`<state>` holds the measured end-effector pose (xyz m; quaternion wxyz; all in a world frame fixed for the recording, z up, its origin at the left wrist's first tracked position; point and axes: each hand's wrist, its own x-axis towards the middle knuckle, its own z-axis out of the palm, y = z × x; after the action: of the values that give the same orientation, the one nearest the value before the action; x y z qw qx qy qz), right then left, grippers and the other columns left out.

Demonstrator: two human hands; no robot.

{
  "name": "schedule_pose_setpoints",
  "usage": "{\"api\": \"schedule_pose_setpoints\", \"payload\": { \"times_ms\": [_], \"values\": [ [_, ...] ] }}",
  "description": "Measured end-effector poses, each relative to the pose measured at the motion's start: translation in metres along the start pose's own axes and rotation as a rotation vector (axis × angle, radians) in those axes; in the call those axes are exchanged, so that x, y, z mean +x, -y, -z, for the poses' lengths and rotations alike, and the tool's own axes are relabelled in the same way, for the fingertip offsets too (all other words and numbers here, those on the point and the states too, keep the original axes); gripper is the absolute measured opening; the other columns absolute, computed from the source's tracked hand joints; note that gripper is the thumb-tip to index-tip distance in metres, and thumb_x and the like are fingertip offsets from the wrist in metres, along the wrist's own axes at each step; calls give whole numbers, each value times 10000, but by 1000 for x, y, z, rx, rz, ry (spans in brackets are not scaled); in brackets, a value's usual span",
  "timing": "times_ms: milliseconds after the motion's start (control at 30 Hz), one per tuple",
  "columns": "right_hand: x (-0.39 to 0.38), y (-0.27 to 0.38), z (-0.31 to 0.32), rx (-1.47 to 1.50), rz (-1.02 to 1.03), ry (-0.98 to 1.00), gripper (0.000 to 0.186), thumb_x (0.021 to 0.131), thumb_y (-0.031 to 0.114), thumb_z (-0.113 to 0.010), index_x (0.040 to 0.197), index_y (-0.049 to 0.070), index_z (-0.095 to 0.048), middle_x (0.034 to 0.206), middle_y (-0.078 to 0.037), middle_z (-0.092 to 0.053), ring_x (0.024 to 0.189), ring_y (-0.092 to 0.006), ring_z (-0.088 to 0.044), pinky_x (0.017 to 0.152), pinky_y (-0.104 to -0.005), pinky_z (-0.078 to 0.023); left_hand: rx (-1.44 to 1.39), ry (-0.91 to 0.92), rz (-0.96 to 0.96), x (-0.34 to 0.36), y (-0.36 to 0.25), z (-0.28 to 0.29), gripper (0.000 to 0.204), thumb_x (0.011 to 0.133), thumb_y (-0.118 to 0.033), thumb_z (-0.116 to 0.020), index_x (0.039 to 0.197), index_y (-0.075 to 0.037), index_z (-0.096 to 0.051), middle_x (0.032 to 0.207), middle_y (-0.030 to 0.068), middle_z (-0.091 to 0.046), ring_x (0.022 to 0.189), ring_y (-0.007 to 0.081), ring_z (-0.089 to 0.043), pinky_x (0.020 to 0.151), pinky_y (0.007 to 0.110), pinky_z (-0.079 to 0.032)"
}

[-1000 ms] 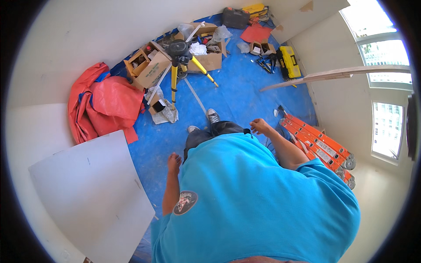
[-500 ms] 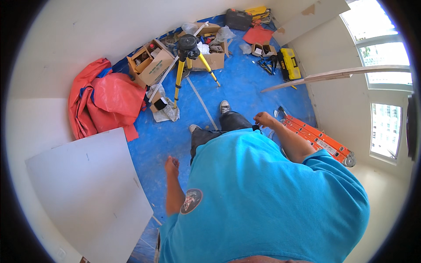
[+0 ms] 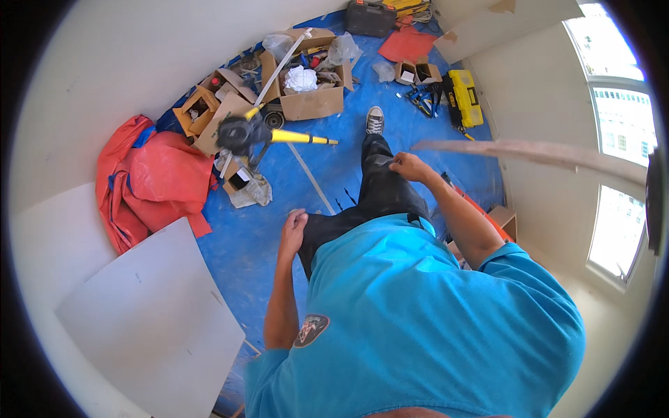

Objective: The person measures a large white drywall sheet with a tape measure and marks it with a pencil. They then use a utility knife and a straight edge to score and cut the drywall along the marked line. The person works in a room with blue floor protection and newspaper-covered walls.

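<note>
My left hand (image 3: 293,230) hangs beside my dark trousers (image 3: 373,188) at the left thigh, its fingers loosely curled with nothing visible in them. My right hand (image 3: 406,166) is at the right thigh, fingers curled against or just over the cloth; I cannot tell whether they touch it. My teal T-shirt (image 3: 425,320) fills the lower middle. Ahead of me and to the left stands a yellow-legged tripod (image 3: 300,138) with a black head, near open cardboard boxes (image 3: 313,104) of tools and wrappings. One sneaker (image 3: 375,122) shows beyond my right knee.
A blue sheet (image 3: 244,272) covers the floor. A red tarp (image 3: 160,174) and white board (image 3: 139,313) lie left. A long plank (image 3: 529,152), orange ladder (image 3: 488,216) and yellow-black toolbox (image 3: 465,97) are right, near windows (image 3: 617,118). A dark case (image 3: 369,17) sits at the back.
I have stepped forward with my right foot. Both hands have risen in the picture, the left moving rightward. The tripod now appears further left and more foreshortened.
</note>
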<state>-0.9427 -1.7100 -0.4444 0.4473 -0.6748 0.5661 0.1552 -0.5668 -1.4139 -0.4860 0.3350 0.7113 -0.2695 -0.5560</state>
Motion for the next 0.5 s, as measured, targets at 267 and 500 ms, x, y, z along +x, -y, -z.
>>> {"api": "schedule_pose_setpoints", "payload": {
  "times_ms": [267, 500],
  "values": [
    [151, -14, 75, -336, -327, 282, 843, 944, 506, -723, 1571, 40, -405, 1617, -302, -377, 1495, -462, -439, 1078, -694, -462, -378, -36, 136, 203, -196, -171, 453, 1095, -293, -642, 1456, -25, -594, 1204, 102, -702, 1082, 195, -690, 961, 337, -562],
    [203, -46, 99, -214, -492, 268, 949, 907, 464, -769, 1621, 25, -325, 1514, -259, -477, 1400, -471, -522, 1072, -669, -469, -635, -225, 325, 426, -180, -236, 379, 1090, -247, -638, 1398, -38, -567, 1181, 108, -693, 1001, 194, -695, 898, 337, -586]
  ]
}}
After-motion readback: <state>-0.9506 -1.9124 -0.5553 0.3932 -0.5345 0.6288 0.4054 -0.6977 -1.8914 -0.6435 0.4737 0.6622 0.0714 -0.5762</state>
